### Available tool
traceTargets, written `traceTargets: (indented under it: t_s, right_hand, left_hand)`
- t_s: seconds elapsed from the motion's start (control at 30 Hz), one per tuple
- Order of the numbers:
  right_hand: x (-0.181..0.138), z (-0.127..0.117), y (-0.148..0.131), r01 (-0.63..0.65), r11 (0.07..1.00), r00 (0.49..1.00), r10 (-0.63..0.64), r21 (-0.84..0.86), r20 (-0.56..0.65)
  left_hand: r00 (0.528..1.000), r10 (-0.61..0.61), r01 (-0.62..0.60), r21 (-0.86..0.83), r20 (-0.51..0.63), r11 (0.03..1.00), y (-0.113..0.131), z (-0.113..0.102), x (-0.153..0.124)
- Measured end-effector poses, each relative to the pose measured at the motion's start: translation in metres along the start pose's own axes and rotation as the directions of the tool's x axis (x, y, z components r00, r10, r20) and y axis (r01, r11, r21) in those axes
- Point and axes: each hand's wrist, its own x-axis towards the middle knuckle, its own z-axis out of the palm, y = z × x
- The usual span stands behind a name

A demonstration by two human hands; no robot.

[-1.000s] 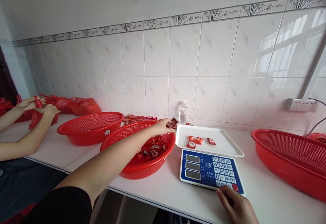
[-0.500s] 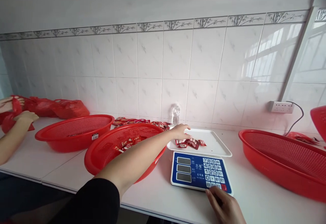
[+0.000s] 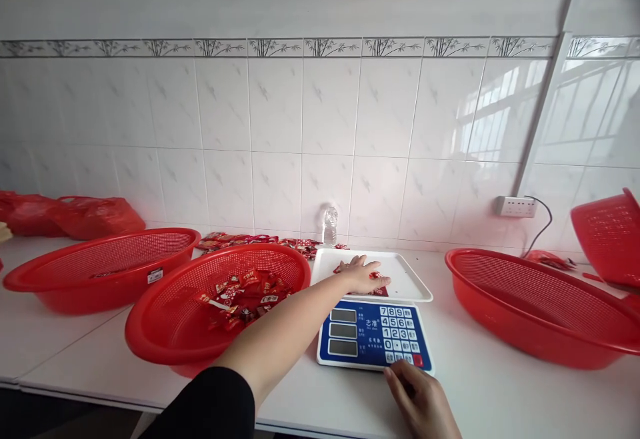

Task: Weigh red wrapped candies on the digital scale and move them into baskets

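Observation:
My left hand (image 3: 361,276) lies palm down over small red snack packets (image 3: 381,290) on the white tray (image 3: 407,278) of a weighing scale. Its fingers are spread, and the palm hides some of the packets. At the scale's front edge, my right hand (image 3: 421,394) is loosely curled, its thumb by the bottom keys; nothing shows in it. The blue scale panel (image 3: 373,334) has three grey displays and a keypad. Under my left forearm stands a red plastic basket (image 3: 150,319) with many red packets (image 3: 250,292) inside.
Another red basket (image 3: 75,292) stands at the left, near red plastic bags (image 3: 95,216). More packets (image 3: 240,242) and a clear bottle (image 3: 330,224) lie along the wall. At the right are a large red basket (image 3: 525,322), a tilted one (image 3: 607,236) and a wall socket (image 3: 517,206).
My left hand has come down onto the packets on the tray with its fingers spread. The view has turned right, and the other person's arms have mostly left it. My right hand stays at the scale.

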Motion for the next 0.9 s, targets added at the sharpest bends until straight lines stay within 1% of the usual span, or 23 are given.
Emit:
traceTargets:
  t_s: [0.17,0.3,0.4,0.47,0.53,0.57,0.6,0.63,0.67,0.7,0.73,0.77,0.8,0.9]
  right_hand:
    - [0.001,0.000,0.000,0.004,1.000,1.000,-0.004,0.021,-0.010]
    - [0.001,0.002,0.002,0.008,1.000,1.000,-0.008,0.020,0.009]
    - [0.001,0.002,0.004,-0.001,1.000,1.000,0.001,0.013,0.017]
    - [0.001,0.003,0.005,-0.003,1.000,1.000,0.003,0.009,0.013]
    - [0.001,0.003,0.006,0.011,1.000,1.000,-0.011,0.000,0.004]
    - [0.001,0.003,0.006,0.022,1.000,1.000,-0.022,-0.006,0.001]
    - [0.001,0.003,0.006,0.033,0.999,0.999,-0.033,-0.012,-0.001]
    - [0.001,0.003,0.006,0.045,0.999,0.999,-0.045,-0.016,-0.004]
    - [0.001,0.003,0.006,0.055,0.998,0.998,-0.055,-0.018,-0.008]
    - [0.002,0.003,0.006,0.061,0.998,0.998,-0.061,-0.016,-0.011]
    - [0.002,0.003,0.006,0.063,0.998,0.998,-0.063,-0.012,-0.012]
    - [0.002,0.003,0.006,0.062,0.998,0.998,-0.062,-0.007,-0.010]
    - [0.001,0.003,0.008,0.055,0.998,0.998,-0.055,-0.006,-0.004]
    - [-0.001,0.004,0.012,0.022,0.999,1.000,-0.022,-0.033,0.014]
  left_hand:
    - [0.998,0.042,-0.041,0.018,-0.046,0.999,0.006,0.013,0.014]
    - [0.991,0.039,-0.039,0.002,-0.128,0.999,-0.002,0.010,0.017]
    - [0.969,0.044,-0.049,-0.014,-0.244,0.999,-0.002,0.005,0.007]
    - [0.938,0.077,-0.090,-0.022,-0.339,0.996,0.004,0.005,-0.011]
    - [0.878,0.168,-0.200,-0.024,-0.449,0.980,0.014,0.011,-0.036]
    - [0.798,0.259,-0.319,-0.017,-0.544,0.947,0.018,0.016,-0.051]
    - [0.706,0.349,-0.430,0.018,-0.616,0.902,0.022,0.023,-0.065]
    - [0.628,0.442,-0.516,0.083,-0.641,0.853,0.024,0.030,-0.080]
    - [0.563,0.536,-0.585,0.155,-0.630,0.796,0.025,0.037,-0.093]
    - [0.514,0.613,-0.634,0.216,-0.600,0.743,0.024,0.045,-0.104]
    - [0.485,0.659,-0.660,0.253,-0.575,0.707,0.021,0.053,-0.113]
    - [0.477,0.671,-0.669,0.261,-0.567,0.696,0.017,0.061,-0.119]
    - [0.490,0.649,-0.660,0.240,-0.582,0.712,0.012,0.069,-0.123]
    - [0.576,0.485,-0.590,0.076,-0.658,0.804,-0.004,0.088,-0.127]
